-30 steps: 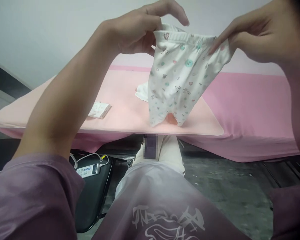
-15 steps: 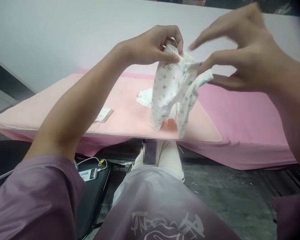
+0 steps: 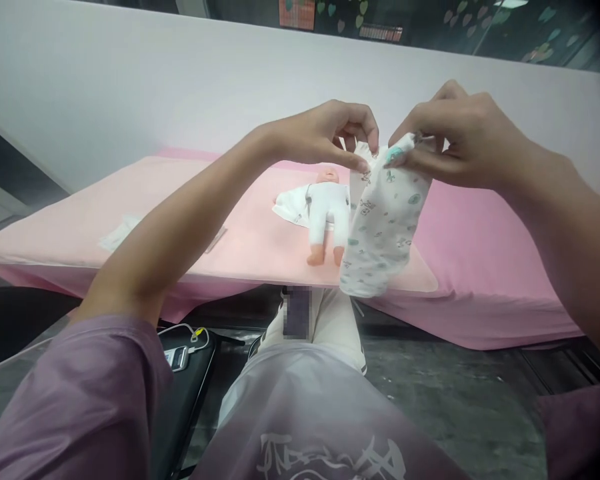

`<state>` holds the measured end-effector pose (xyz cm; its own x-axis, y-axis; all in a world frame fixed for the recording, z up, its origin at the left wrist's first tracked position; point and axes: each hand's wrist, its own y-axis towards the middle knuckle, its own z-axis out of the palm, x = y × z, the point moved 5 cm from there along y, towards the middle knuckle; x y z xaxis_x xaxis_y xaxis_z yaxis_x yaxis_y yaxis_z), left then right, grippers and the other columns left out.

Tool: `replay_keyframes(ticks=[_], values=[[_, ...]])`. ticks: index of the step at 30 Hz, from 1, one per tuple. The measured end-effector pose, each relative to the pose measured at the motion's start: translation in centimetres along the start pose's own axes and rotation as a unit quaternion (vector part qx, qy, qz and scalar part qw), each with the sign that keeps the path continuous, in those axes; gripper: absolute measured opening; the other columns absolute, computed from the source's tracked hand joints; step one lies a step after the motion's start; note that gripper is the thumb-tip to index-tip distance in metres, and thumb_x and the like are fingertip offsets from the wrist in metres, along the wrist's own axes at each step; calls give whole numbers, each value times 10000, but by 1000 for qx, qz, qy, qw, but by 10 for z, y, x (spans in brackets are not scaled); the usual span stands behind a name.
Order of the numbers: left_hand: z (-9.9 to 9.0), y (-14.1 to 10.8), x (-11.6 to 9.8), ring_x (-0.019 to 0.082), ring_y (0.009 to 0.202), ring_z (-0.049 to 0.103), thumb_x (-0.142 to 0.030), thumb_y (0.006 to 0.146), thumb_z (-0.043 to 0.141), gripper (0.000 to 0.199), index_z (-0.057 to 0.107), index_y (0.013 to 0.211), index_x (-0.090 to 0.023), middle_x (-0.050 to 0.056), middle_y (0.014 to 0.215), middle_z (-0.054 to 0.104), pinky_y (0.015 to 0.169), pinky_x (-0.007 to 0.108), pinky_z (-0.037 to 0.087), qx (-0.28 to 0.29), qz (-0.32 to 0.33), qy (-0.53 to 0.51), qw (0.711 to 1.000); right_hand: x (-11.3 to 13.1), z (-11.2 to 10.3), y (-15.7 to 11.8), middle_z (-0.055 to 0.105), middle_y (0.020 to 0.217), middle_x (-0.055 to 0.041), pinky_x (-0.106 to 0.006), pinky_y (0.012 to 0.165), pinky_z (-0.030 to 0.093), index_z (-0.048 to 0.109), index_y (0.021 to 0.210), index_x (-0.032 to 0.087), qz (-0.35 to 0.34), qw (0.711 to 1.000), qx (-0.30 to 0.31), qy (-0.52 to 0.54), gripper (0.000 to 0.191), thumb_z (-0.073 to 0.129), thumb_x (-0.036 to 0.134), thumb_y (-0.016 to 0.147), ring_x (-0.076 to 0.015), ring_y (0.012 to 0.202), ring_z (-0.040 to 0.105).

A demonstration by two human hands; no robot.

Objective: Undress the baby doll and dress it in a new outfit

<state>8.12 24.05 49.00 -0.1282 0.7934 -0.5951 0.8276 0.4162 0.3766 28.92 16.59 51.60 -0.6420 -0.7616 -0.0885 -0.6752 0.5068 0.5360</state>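
A small pair of white baby pants (image 3: 383,227) with green and grey prints hangs in the air from both hands. My left hand (image 3: 337,137) pinches its top edge on the left between thumb and fingers. On the right, my right hand (image 3: 460,140) is closed on the upper edge, with the cloth bunched at its fingertips. Behind and left of the pants, a baby doll (image 3: 329,207) in white clothing lies on its back on the bed, bare feet toward me. The hanging cloth hides part of the doll's side.
A peach pad (image 3: 260,253) covers part of the pink bed sheet (image 3: 490,267). White folded items (image 3: 120,233) lie at the left, partly behind my forearm. A black chair (image 3: 193,393) holds a power bank (image 3: 176,359) with a cable. A white wall rises behind.
My right hand has closed on the pants, where its fingers were spread before. The pants have shifted right and turned, with the legs now together. The doll has come into view.
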Motion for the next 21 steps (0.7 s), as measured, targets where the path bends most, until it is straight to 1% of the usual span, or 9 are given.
replay_keyframes(ticks=[3,5,7,10,13,14,16,18,21], values=[[3,5,0,247,987,647,-670,778,985,584,763,1218,-357,24,1096,802,970,498,556,-46,4,-25,999,-3,4,-2,626,694,26,-527,1083,488,749,952,324,-17,1000,12,-17,542,668,854,1028,-179,660,454],[6,6,-4,245,1007,642,-684,835,956,598,739,1280,-349,27,1093,794,985,491,558,-83,22,-58,995,-6,4,-2,671,745,18,-536,1134,470,759,1008,333,-3,1000,1,-25,480,728,811,1019,-198,708,519],[12,5,-9,257,1093,692,-682,958,857,526,724,1299,-305,49,1169,783,995,475,584,-109,38,-102,988,-9,3,0,731,845,-1,-546,1171,466,761,1088,336,38,999,-22,-32,444,806,766,988,-227,798,592],[20,6,-18,283,1285,739,-599,1101,728,406,685,1278,-236,86,1347,738,1004,421,620,-128,55,-131,982,-8,-4,5,710,833,-8,-562,1091,537,729,1059,299,84,991,-97,-45,517,837,791,944,-236,782,625],[20,7,-26,307,1415,690,-496,1059,859,419,648,1269,-201,102,1456,684,1039,385,613,-161,88,-91,979,-3,-10,10,674,845,-20,-562,1003,592,668,987,272,89,980,-172,-38,575,882,797,892,-264,816,669],[19,8,-27,314,1427,676,-486,1052,878,426,649,1269,-199,101,1456,684,1051,392,610,-169,92,-76,978,-3,-10,10,699,936,-39,-568,1027,594,662,1011,274,86,978,-188,-29,554,907,757,892,-291,902,695],[17,9,-27,341,1428,667,-522,1087,831,402,674,1288,-212,95,1411,719,1074,436,608,-162,65,-51,983,-6,-7,6,716,1221,-76,-568,1095,591,653,1171,299,83,973,-213,12,536,947,657,903,-340,1139,703],[18,8,-27,390,1446,662,-558,1120,764,401,698,1347,-234,88,1358,758,1101,500,605,-140,15,-23,990,-13,5,-4,627,1490,-88,-556,1148,596,559,1383,350,82,965,-226,104,734,996,627,862,-355,1364,654],[17,7,-33,426,1442,689,-522,1183,627,403,653,1427,-202,55,1334,759,1075,550,623,-126,-18,16,992,-23,47,-24,560,1652,-83,-586,1243,582,427,1535,412,120,923,-202,304,1078,1055,719,715,-361,1523,610]])
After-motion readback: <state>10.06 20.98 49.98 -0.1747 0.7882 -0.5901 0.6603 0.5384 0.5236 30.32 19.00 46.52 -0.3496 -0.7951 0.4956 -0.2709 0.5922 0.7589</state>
